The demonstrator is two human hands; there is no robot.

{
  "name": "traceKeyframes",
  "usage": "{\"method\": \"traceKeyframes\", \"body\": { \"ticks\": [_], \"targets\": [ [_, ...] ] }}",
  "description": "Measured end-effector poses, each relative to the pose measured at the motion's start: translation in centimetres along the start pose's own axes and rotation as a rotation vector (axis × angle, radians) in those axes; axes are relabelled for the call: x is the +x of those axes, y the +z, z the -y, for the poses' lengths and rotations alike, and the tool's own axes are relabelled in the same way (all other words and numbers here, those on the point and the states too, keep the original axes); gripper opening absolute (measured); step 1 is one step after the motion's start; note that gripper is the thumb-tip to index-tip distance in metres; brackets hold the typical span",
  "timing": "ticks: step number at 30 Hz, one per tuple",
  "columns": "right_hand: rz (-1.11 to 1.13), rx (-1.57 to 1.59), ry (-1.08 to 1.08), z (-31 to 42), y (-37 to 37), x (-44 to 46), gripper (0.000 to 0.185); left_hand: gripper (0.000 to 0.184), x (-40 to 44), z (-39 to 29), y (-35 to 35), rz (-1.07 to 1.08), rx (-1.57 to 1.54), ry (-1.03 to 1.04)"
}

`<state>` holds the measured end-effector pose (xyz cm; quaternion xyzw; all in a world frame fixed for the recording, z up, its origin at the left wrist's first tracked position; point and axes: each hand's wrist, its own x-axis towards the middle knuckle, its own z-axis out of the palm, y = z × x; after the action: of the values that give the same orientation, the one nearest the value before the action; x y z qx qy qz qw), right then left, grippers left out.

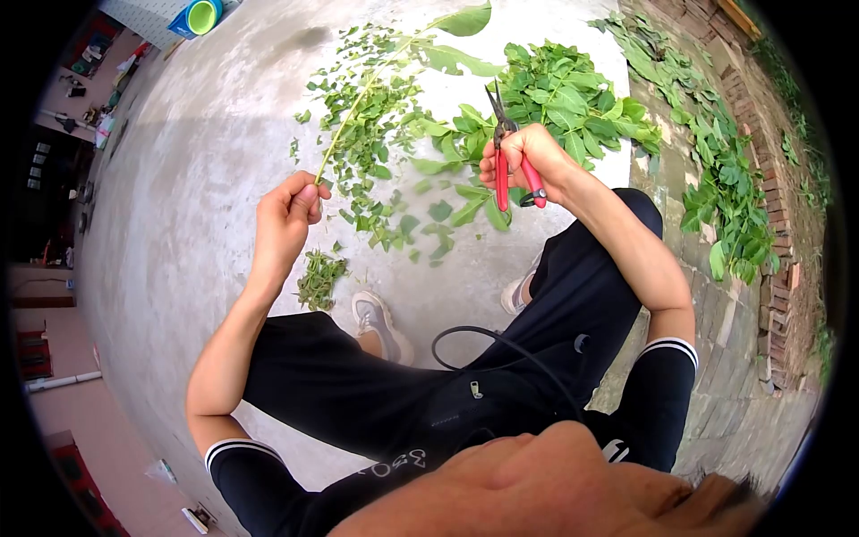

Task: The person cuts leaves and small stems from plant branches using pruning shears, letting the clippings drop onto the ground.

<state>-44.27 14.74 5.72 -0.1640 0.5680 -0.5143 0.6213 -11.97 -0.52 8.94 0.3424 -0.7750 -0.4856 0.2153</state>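
Note:
My left hand (292, 204) pinches the lower end of a long, thin green leaf stalk (362, 94), which slants up and away to the right. At its far end are a few large leaves (461, 59). In my right hand (530, 161) is a pair of pruning shears (503, 166) with red handles and dark, narrow blades pointing away from me. The blades are apart from the stalk. Beneath and between my hands, many cut leaf pieces (367, 134) lie scattered on the concrete.
A heap of leafy branches (568, 103) lies beyond my right hand. More leafy cuttings (729, 197) lie along the brick edging (778, 224) at right. A small pile of stems (320, 280) sits near my left shoe (380, 327). Blue and green basins (199, 18) stand far left.

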Motion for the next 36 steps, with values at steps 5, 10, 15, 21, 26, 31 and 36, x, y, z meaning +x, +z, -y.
{"method": "traceKeyframes", "body": {
  "ticks": [5, 10, 15, 21, 26, 31, 36],
  "targets": [
    [0.038, 0.08, -0.046, -0.5, 0.0, 0.1, 0.042, 0.02, 0.1, 0.0, -0.1, -0.016, -0.025, 0.006],
    [0.074, 0.042, 0.019, 0.2, -0.1, 0.1, 0.041, 0.02, 0.0, 0.1, 0.2, -0.011, 0.002, 0.008],
    [0.067, 0.044, 0.086, -0.1, 0.3, 0.0, 0.041, 0.02, 0.1, 0.2, 0.3, -0.014, 0.017, 0.018],
    [0.061, 0.039, 0.046, 0.0, 0.2, 0.0, 0.041, 0.02, 0.1, 0.3, 0.3, 0.0, 0.019, 0.013],
    [-0.012, 0.052, 0.007, 0.6, 0.3, -0.3, 0.039, 0.019, -0.1, 0.3, 0.2, 0.033, 0.073, 0.01],
    [-0.022, 0.078, -0.043, -0.1, -1.1, 0.8, 0.039, 0.02, -0.2, 0.2, -0.1, 0.051, 0.085, 0.008],
    [-0.088, 0.065, -0.054, 0.7, 0.1, -0.5, 0.031, 0.019, -0.2, 0.4, -0.1, 0.028, 0.075, 0.031]
  ]
}}
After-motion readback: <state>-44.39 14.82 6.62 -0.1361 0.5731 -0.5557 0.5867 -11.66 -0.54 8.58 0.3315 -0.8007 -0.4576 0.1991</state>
